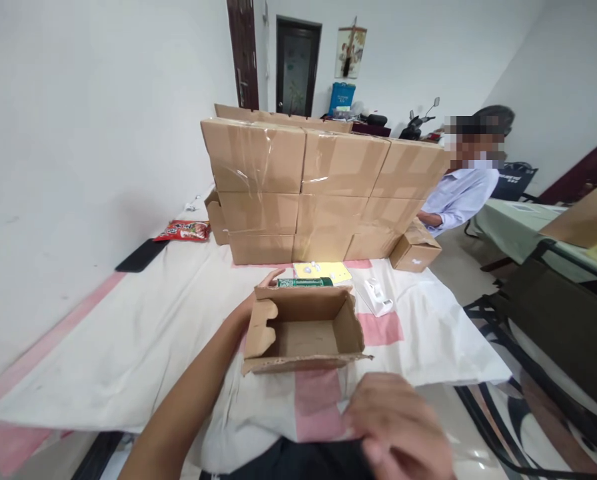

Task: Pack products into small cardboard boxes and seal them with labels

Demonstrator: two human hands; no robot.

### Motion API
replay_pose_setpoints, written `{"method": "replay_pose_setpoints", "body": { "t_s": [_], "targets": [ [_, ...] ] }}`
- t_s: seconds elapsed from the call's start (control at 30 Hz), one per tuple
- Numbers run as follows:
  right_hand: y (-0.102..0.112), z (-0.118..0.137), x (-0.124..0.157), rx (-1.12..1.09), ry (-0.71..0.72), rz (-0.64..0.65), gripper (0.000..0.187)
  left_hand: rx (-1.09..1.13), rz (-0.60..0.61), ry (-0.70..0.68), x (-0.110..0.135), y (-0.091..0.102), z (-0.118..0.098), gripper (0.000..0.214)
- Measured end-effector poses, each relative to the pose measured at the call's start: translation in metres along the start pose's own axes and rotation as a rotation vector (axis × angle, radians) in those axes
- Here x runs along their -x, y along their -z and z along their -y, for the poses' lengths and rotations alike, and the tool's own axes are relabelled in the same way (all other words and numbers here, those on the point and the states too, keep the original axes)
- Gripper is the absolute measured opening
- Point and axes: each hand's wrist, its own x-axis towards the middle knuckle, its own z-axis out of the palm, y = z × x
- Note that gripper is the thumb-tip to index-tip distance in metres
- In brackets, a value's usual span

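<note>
An open, empty cardboard box (303,328) stands on the white and pink sheet (128,347) in front of me. My left hand (258,293) reaches along the box's left side, its fingers curled over the far left corner, gripping the box. My right hand (396,423) rests low near my lap, fingers bent against dark fabric (298,460); what it holds, if anything, is hidden. Just behind the box lie a green packet (303,282) and a yellow sheet (323,270) with small white pieces on it.
A wall of taped cardboard cartons (318,193) stands behind. A white tape dispenser (378,297) lies right of the box. A red snack bag (183,231) and a black flat item (141,256) lie at the left. Another person (461,190) sits at the right beside a small carton (415,250).
</note>
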Motion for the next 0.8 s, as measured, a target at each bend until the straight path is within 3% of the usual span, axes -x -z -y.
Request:
{"method": "replay_pose_setpoints", "body": {
  "t_s": [0.07,0.13,0.3,0.37,0.6,0.8],
  "targets": [
    [0.018,-0.006,-0.007,0.146,0.001,-0.139,0.031,0.000,0.051,0.012,-0.001,0.000,0.003,0.063],
    [0.027,-0.021,-0.013,0.323,-0.074,-0.172,0.031,-0.004,0.080,0.010,0.000,0.001,0.003,0.065],
    [0.027,-0.052,-0.021,0.463,-0.247,0.099,0.019,-0.027,0.124,-0.017,0.006,0.007,-0.003,0.082],
    [0.027,-0.057,-0.020,0.446,-0.282,0.111,0.017,-0.029,0.137,-0.022,0.006,0.008,-0.002,0.084],
    [0.030,-0.075,0.009,0.274,-0.495,-0.289,0.040,0.033,0.048,-0.054,-0.009,0.002,0.014,0.066],
    [0.019,-0.089,0.033,0.051,-0.590,-0.546,0.045,0.138,-0.201,-0.152,-0.010,0.014,0.002,0.052]
  ]
}}
